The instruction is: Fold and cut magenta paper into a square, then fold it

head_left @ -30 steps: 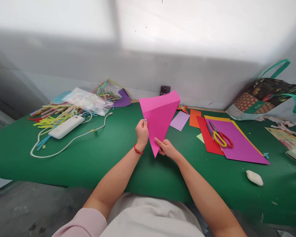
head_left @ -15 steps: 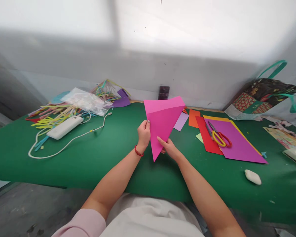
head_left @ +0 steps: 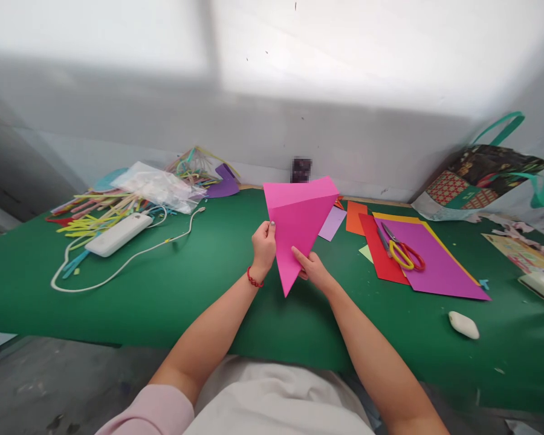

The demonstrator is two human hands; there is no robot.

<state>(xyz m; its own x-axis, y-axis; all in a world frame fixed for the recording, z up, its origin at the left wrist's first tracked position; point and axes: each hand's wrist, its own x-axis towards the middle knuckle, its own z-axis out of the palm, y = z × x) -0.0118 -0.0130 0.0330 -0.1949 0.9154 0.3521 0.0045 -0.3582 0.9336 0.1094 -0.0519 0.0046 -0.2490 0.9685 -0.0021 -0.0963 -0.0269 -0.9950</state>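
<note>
A folded sheet of bright pink paper [head_left: 294, 220] is held up above the table, its narrow point towards me and its wide end away. A lighter band runs across that wide end. My left hand [head_left: 265, 246] pinches the left edge, thumb on top. Lower on the right edge, my right hand [head_left: 312, 266] grips the paper with the thumb over the front and the fingers behind, partly hidden. Right of the paper lie scissors [head_left: 402, 251] with yellow and red handles, on purple [head_left: 439, 260] and red sheets [head_left: 381, 257].
The green table [head_left: 199, 314] meets a white wall. At left lie a white power bank [head_left: 120, 234] with its cable, paper strips [head_left: 79, 225] and a plastic bag [head_left: 156, 184]. A patterned bag [head_left: 471, 181] and a small white case [head_left: 463, 325] are at right.
My right hand has shifted slightly up and to the right along the paper, and the paper's lower point has moved a little right. The left hand keeps its hold.
</note>
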